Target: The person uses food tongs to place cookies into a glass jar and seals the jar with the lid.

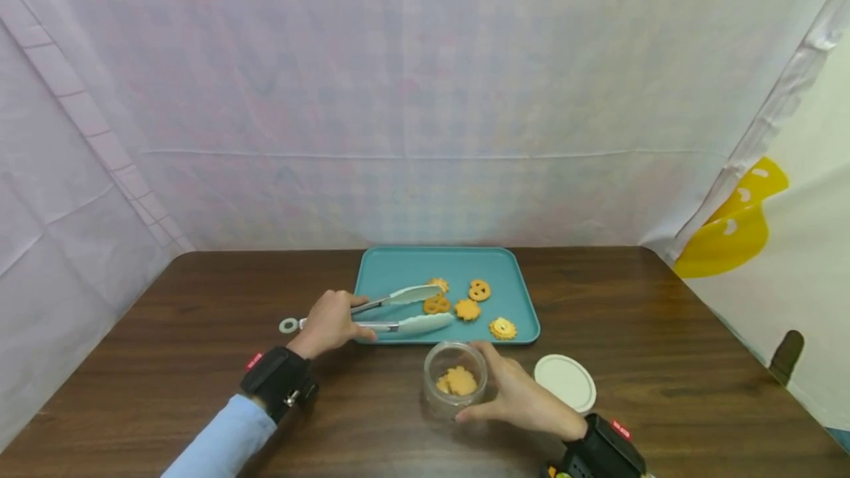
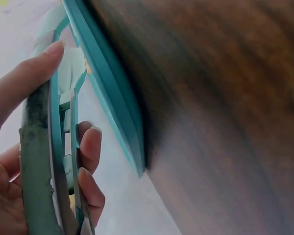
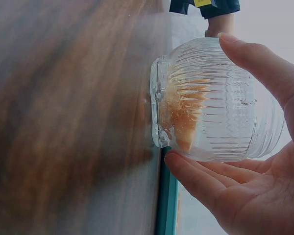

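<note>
Left grip (image 1: 330,324) clasps tongs (image 1: 398,310) straddling a cookie (image 1: 436,305); right grip (image 1: 518,395) cups jar (image 1: 455,383).

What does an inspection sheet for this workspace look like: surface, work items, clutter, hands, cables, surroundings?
Surface: dark wooden table.
Work items: teal tray with five cookies; tongs over the tray; glass jar holding cookies; white lid beside it.
Clutter: nothing seen.
Hands: left hand grips the tongs; right hand holds the jar.
Cables: nothing seen.
Surroundings: pale cloth backdrop; yellow shape at right.
</note>
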Motion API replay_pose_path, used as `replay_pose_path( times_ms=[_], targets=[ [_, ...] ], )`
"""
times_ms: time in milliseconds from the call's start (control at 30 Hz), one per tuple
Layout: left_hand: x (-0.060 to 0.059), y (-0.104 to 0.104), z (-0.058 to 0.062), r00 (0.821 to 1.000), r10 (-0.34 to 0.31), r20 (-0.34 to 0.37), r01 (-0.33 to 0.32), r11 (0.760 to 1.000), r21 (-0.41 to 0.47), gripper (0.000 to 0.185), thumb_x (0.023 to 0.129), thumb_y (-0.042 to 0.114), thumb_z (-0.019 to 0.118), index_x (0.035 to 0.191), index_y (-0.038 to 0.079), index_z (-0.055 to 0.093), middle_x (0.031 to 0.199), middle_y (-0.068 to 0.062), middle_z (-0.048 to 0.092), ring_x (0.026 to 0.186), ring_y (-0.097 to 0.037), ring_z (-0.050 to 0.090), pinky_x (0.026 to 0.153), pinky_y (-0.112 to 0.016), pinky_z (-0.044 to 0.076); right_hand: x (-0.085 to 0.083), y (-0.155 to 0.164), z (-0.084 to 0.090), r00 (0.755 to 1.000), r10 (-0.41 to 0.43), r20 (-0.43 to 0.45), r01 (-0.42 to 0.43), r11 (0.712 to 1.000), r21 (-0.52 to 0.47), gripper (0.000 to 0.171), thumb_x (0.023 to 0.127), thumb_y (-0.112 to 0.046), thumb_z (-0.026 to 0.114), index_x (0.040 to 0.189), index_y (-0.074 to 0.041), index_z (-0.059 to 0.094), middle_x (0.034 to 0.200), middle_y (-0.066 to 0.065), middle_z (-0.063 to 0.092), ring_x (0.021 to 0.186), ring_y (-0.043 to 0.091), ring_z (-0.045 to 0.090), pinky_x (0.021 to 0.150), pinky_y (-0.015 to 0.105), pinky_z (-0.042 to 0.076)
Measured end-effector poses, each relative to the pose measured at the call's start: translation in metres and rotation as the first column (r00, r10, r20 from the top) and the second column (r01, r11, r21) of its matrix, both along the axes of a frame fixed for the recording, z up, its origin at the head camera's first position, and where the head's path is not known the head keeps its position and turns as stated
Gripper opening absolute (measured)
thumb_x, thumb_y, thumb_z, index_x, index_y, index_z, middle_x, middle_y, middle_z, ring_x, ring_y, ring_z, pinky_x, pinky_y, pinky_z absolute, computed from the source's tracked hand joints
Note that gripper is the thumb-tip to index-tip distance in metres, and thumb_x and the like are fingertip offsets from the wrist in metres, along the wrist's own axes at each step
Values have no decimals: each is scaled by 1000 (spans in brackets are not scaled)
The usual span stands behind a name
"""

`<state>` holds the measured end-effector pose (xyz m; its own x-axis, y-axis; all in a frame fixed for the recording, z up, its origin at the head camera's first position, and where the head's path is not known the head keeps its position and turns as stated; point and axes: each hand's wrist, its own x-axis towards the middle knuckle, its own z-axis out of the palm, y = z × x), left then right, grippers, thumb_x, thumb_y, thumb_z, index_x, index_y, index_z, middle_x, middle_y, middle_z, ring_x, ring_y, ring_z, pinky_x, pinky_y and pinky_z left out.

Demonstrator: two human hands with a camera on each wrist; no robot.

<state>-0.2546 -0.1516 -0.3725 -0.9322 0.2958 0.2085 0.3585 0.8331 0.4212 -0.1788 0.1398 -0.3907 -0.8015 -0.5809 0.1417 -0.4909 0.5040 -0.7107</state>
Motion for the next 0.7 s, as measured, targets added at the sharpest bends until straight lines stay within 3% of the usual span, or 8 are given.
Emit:
replay_pose_path(
  times_ms=[167,500,700],
  targets=[
    [1,1,-2,1000,14,-13,-14,1000,21,63,54,32,84,105,-1,65,99,-17,65,81,-22,60,67,-34,48,0,0,-1,999,-4,-32,4,1000,3,77,67,-47,72,125,-9,38,114,2,55,103,18,53,83,33,44],
    [0,0,-4,999,39,5,-39,999,29,66,54,31,84,107,-3,64,100,-18,64,81,-21,59,68,-34,47,1,1,0,1000,-21,-17,21,1000,5,79,65,-48,73,125,-12,38,113,-2,56,103,15,53,84,33,43],
    [0,-1,-5,1000,5,-4,-5,1000,30,64,54,32,84,105,-2,65,99,-17,65,82,-24,60,69,-36,48,0,0,-1,999,-19,-36,20,1000,7,79,65,-49,73,125,-12,38,112,-4,56,102,13,53,83,31,44]
  ],
)
